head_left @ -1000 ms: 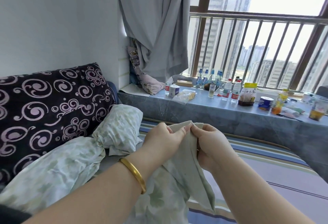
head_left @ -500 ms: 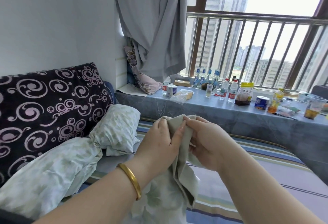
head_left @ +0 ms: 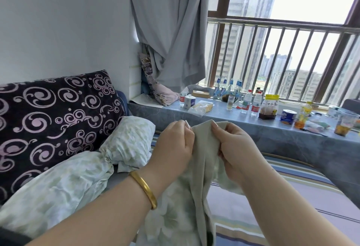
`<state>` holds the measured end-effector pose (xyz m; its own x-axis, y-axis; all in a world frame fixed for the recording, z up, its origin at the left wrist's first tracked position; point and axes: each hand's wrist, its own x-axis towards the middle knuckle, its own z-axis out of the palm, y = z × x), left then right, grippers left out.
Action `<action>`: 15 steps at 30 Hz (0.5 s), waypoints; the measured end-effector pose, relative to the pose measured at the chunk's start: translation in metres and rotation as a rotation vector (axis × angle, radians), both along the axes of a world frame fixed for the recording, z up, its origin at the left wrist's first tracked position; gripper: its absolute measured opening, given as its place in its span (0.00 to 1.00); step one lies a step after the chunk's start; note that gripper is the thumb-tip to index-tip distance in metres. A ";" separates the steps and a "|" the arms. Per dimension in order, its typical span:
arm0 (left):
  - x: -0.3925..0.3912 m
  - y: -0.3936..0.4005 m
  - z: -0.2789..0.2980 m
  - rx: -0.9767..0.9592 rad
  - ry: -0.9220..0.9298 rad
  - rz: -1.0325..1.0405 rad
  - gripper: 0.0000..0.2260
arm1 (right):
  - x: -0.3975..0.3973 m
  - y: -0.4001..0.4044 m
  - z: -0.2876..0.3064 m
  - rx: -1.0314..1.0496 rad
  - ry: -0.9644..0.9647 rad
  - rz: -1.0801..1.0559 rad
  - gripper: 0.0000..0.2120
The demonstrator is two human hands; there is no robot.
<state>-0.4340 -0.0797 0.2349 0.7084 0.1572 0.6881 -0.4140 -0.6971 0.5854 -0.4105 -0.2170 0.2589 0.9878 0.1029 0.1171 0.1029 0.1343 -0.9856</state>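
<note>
The left hand (head_left: 173,144) clenches the top edge of the cloth (head_left: 202,148). At its 3 o'clock, the right hand (head_left: 235,148) pinches the same edge. Half a second ago the hands were touching; now they sit slightly apart. The cloth is pale green, creased and faintly floral, and hangs toward 6 o'clock over the striped bed (head_left: 292,197).

Cloth (head_left: 202,148) above bed (head_left: 296,193), pillow (head_left: 78,183) to its left, bottles (head_left: 255,104) on ledge (head_left: 224,122) behind
</note>
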 end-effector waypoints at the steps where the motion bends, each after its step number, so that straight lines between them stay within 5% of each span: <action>1: 0.001 -0.001 0.000 -0.084 0.050 -0.015 0.13 | -0.001 0.001 -0.001 -0.001 0.003 0.005 0.09; 6: 0.000 -0.008 -0.004 -0.154 0.160 -0.047 0.24 | -0.006 0.006 0.001 0.124 0.079 0.087 0.05; 11: -0.001 0.006 -0.011 0.333 -0.137 0.040 0.14 | -0.007 0.000 0.006 0.257 0.302 0.220 0.10; 15: 0.000 0.006 -0.011 0.541 -0.218 0.082 0.10 | -0.005 -0.001 0.003 0.254 0.281 0.208 0.07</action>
